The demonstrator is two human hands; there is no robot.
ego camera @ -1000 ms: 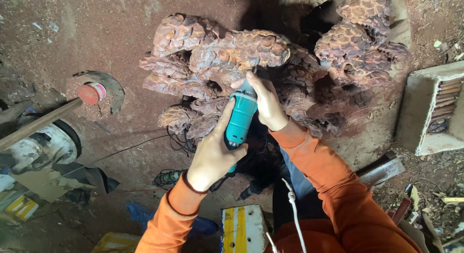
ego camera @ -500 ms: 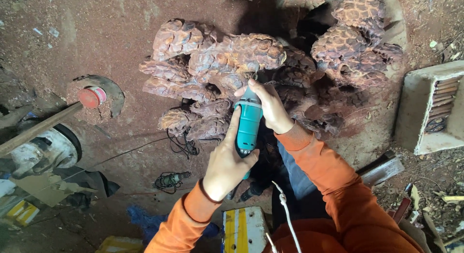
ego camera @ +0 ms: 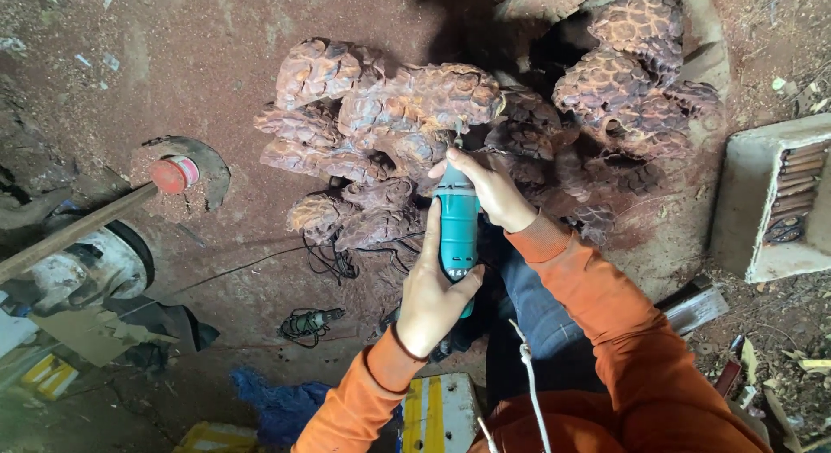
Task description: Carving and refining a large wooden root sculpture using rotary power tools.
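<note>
Reddish-brown dirt floor [ego camera: 173, 64], dusty and scattered with small scraps, fills the view from the head camera. Biggest on it is a large wood carving [ego camera: 415, 124], a knotted mass of scaly, honeycomb-patterned lobes that spreads from the centre to the upper right, coated in the same red dust. At the right edge stands a pale open box [ego camera: 744, 211] with dark rods stacked inside. On the left lie a round grey machine [ego camera: 78, 263] and a long wooden handle [ego camera: 78, 228] running toward a red cap [ego camera: 174, 173] set in a shallow round hollow. Lower down, the person's orange sleeves [ego camera: 623, 332] and blue trousers [ego camera: 537, 306] come up from the bottom edge, with a white cord [ego camera: 530, 375] hanging over them. A yellow-and-white striped block [ego camera: 437, 414] sits at the bottom centre, blue cloth [ego camera: 277, 405] just left of it. Thin black cables [ego camera: 329, 258] trail over the floor below the carving, near a small dark tool [ego camera: 312, 321] lying alone. The teal power tool [ego camera: 457, 224] stands lengthwise between both hands, its thin bit touching the carving's central lobe. The left hand [ego camera: 433, 297] is wrapped around the tool's lower body, and the right hand [ego camera: 485, 189] is closed around its upper end, near the bit.
</note>
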